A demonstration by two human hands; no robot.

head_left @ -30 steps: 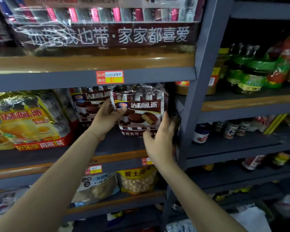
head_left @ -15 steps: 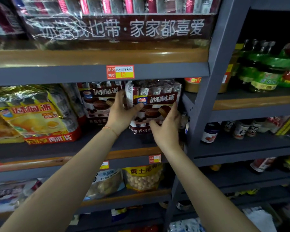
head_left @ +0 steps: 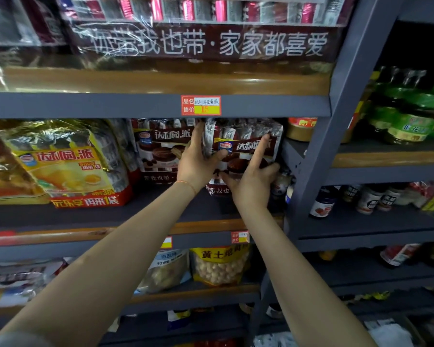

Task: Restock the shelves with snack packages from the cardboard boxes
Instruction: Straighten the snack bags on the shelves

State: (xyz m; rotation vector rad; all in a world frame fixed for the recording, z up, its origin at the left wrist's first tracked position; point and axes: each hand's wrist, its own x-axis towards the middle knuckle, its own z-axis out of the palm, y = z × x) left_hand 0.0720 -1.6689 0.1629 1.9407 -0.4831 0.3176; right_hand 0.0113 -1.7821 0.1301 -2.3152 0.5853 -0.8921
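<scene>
A brown chocolate-pie snack package [head_left: 246,135] stands upright on the middle grey shelf [head_left: 90,216], at its right end beside the upright post. My left hand [head_left: 197,160] grips the package's left edge, fingers behind it and thumb on the front. My right hand [head_left: 252,177] lies against the package's front lower half with straight fingers pointing up. A second brown package [head_left: 161,151] of the same kind stands just to the left, touching it. No cardboard box is in view.
Yellow snack bags [head_left: 68,164] fill the shelf's left part. A large wrapped multipack [head_left: 203,43] sits on the shelf above. Bags of nuts [head_left: 219,266] stand on the shelf below. Jars and green bottles [head_left: 406,121] fill the right-hand rack.
The brown package has moved back and right into the shelf, next to the post. My right hand has slid from its right edge onto its front.
</scene>
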